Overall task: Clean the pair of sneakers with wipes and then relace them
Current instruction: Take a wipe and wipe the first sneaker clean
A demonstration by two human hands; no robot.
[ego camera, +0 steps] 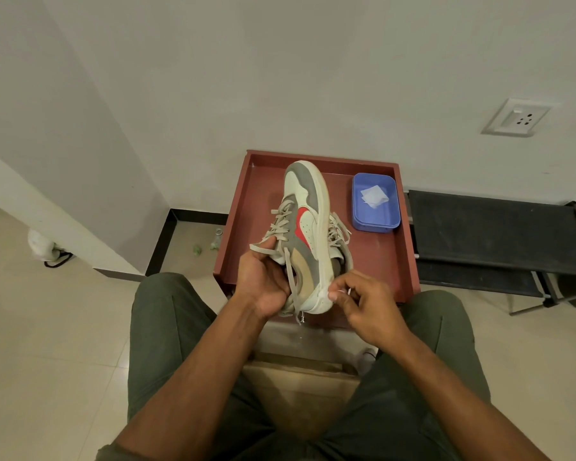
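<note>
Left hand (263, 282) grips grey-white, red-marked laced sneaker (308, 224); right hand (363, 302) pinches a wipe (342, 292).

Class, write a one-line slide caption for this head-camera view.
Left hand holds a sneaker while right hand wipes its heel.

Bare tray floor (260, 207) left of sneaker (308, 207); blue tub (359, 207) right.

White wall socket (515, 117) upper rt. Black folding rack (499, 227) rt of the red tray. Green bits (197, 249) on floor by black skirting (162, 242). White bag (40, 245) far left.
</note>
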